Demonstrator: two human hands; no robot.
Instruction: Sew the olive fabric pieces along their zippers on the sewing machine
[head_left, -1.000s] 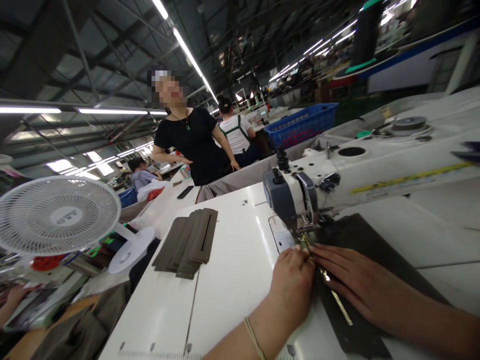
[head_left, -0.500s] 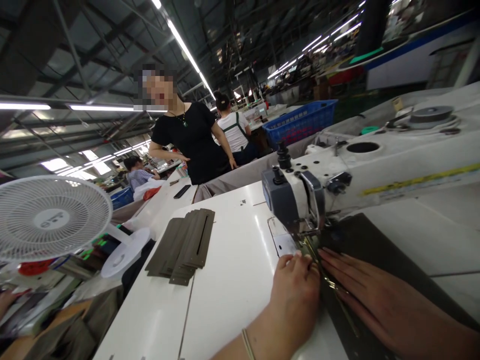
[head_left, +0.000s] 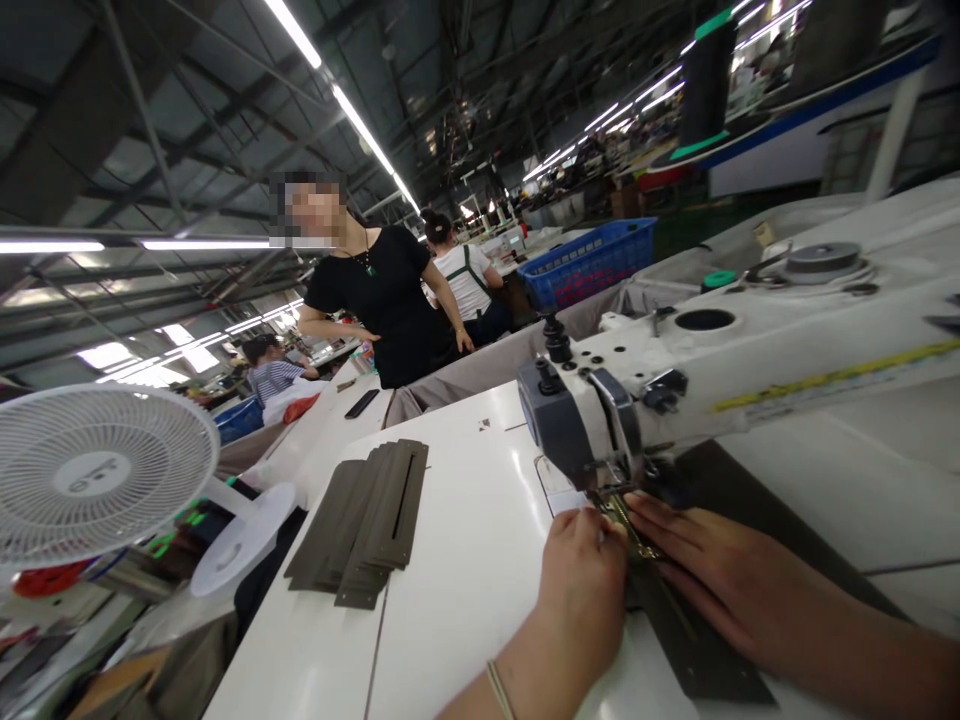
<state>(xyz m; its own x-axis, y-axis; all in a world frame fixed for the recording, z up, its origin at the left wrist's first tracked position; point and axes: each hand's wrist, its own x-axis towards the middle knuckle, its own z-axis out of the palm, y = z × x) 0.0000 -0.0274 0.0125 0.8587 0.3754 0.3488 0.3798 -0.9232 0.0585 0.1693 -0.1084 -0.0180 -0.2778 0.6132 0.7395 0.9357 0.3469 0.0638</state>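
Brass zipper (head_left: 628,527) on dark olive fabric panel (head_left: 697,640)

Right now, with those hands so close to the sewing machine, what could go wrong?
The left hand and right hand sit right beside the needle area of the sewing machine, so a finger could get caught if it runs. The metal-toothed zipper on the dark fabric could also shift, possibly making the stitching run crooked.
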